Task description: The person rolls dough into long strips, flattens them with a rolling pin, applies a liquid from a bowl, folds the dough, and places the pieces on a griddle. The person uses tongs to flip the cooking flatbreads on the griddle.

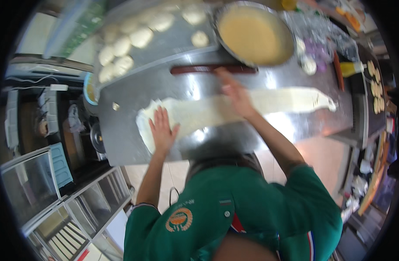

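A glass-paned cabinet [62, 204] stands at left; 1 yellow bottle [350, 69] at right.

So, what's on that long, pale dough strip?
The left hand lies on the dough strip; the right hand crosses over it, blurred, contact unclear. The grey metal tabletop directly beneath is covered.

The dough sheet [204, 114] is pale cream, the dough balls [140, 38] off-white and the batter-like mixture [251, 35] tan, beside a dark reddish-brown rolling pin [195, 69] on a silver-grey worktable [121, 143]. The deep green polo shirt [256, 198] carries an orange circular emblem [179, 219] and red, white and blue striped trim [311, 244].
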`<state>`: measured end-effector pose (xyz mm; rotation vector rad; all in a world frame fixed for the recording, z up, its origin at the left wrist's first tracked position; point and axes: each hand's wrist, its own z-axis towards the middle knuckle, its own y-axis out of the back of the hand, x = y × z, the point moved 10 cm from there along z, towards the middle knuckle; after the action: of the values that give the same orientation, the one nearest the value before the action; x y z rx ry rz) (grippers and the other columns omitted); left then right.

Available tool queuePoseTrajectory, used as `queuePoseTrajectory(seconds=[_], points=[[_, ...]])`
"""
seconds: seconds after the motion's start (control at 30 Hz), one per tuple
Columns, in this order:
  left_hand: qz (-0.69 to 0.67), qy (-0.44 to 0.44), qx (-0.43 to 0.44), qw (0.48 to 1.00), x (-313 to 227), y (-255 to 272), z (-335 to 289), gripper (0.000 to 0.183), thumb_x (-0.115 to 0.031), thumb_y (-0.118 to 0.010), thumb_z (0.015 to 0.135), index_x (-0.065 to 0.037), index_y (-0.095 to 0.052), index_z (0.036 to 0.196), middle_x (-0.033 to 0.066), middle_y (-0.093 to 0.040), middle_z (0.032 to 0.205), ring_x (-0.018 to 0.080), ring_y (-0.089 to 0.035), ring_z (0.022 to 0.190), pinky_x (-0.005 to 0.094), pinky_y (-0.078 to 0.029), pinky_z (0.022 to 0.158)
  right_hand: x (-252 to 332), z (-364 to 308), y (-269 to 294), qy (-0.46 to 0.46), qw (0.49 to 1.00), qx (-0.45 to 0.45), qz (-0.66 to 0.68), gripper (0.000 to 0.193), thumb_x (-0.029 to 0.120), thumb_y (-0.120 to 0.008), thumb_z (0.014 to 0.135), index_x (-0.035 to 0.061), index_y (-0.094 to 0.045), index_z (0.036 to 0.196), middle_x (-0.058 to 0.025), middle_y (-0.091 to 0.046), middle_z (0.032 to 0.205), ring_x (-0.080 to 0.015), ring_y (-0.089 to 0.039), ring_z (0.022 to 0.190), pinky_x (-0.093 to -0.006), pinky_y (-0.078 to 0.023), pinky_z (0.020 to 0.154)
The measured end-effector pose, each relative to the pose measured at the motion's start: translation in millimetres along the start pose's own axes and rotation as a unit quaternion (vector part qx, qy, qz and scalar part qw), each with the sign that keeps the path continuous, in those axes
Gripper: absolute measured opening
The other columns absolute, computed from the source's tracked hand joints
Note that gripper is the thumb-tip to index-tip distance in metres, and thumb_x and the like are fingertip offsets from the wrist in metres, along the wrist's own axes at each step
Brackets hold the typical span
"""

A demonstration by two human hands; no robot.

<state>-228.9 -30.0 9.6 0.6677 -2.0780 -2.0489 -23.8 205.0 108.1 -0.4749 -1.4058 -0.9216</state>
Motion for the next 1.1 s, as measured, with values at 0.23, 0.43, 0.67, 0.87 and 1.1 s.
queuePoseTrajectory(seconds=[0.23,0.43,0.67,0.87,1.1], points=[[-0.039,-0.016,-0.023,0.999,-14,9,4,0.089,-0.050,-0.062,0.094,-0.003,-0.025,0.159,0.0303,-0.010,0.165,0.0475,-0.011,0.153,0.0641,-0.006,0.120,-43,63,101,0.039,0.808,0.120,-0.576,0.065,0.053,-0.052,0.100,0.0002,-0.055,0.138,-0.0207,-0.063,0.133,-0.0352,-0.053,0.133,-0.0503,-0.032,0.117],[-0.045,-0.030,-0.028,0.998,-19,17,3,0.088,-0.049,-0.062,0.094,-0.003,-0.025,0.160,0.0286,-0.010,0.166,0.0456,-0.011,0.154,0.0620,-0.007,0.121,-34,-5,146,0.113,0.849,-0.064,-0.512,0.074,0.027,-0.070,0.090,-0.0028,-0.038,0.150,-0.0241,-0.036,0.158,-0.0414,-0.033,0.148,-0.0499,-0.026,0.122],[-0.011,-0.023,-0.046,0.999,-7,9,7,0.086,-0.041,-0.064,0.094,-0.005,-0.023,0.161,0.0254,-0.015,0.167,0.0425,-0.012,0.155,0.0611,-0.010,0.122,-73,-102,305,-0.012,0.764,-0.208,-0.611,0.087,0.025,-0.071,0.088,0.0067,-0.026,0.160,-0.0243,-0.019,0.166,-0.0477,-0.016,0.153,-0.0619,-0.017,0.120],[0.024,0.178,-0.076,0.981,43,-14,18,0.078,-0.046,-0.048,0.103,-0.003,-0.019,0.161,0.0223,-0.017,0.167,0.0396,-0.012,0.155,0.0621,-0.010,0.121,-159,-163,433,-0.373,0.693,-0.286,-0.547,0.090,0.054,-0.058,0.095,-0.0046,-0.028,0.156,-0.0284,-0.024,0.163,-0.0422,-0.023,0.152,-0.0511,-0.018,0.124],[0.052,0.197,-0.059,0.977,-6,-29,33,0.078,-0.050,-0.044,0.104,-0.004,-0.018,0.162,0.0185,-0.012,0.169,0.0371,-0.011,0.156,0.0647,-0.011,0.119,-153,-173,355,-0.091,0.855,-0.002,-0.510,0.089,0.052,-0.058,0.096,0.0016,-0.021,0.160,-0.0232,-0.019,0.166,-0.0367,-0.018,0.155,-0.0495,-0.018,0.125]])
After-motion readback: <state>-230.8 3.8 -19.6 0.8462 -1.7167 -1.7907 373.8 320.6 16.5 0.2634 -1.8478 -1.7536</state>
